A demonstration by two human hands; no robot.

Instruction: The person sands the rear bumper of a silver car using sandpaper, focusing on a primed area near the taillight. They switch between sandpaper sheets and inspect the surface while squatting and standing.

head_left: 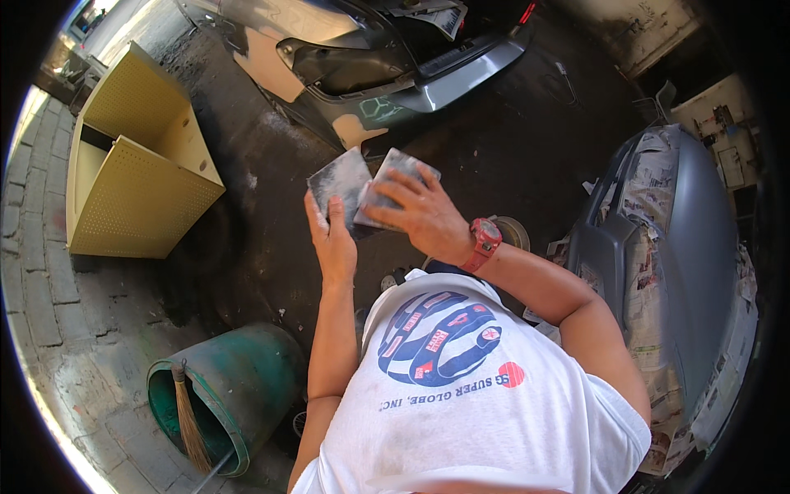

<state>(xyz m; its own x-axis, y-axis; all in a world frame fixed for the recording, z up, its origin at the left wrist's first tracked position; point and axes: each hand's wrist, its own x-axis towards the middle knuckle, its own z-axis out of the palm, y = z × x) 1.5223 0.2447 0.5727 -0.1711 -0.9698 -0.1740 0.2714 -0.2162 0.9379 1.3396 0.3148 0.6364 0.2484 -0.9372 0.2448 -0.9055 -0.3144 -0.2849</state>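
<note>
In front of my chest, my left hand grips a thin square grey plate, streaked with pale dust, by its near edge, the thumb lying on its face. My right hand, with a red watch on the wrist, holds a second flat, square grey piece. Its fingers spread across the top of that piece, and the thumb is hidden. The two pieces are side by side and slightly tilted, their near parts almost meeting. Their material is not clear.
Ahead stands a dark car with tan filler patches. A grey bumper masked with newspaper is at right. To the left are a yellow perforated metal cabinet and a green drum with a broom. A round container sits beyond my right wrist.
</note>
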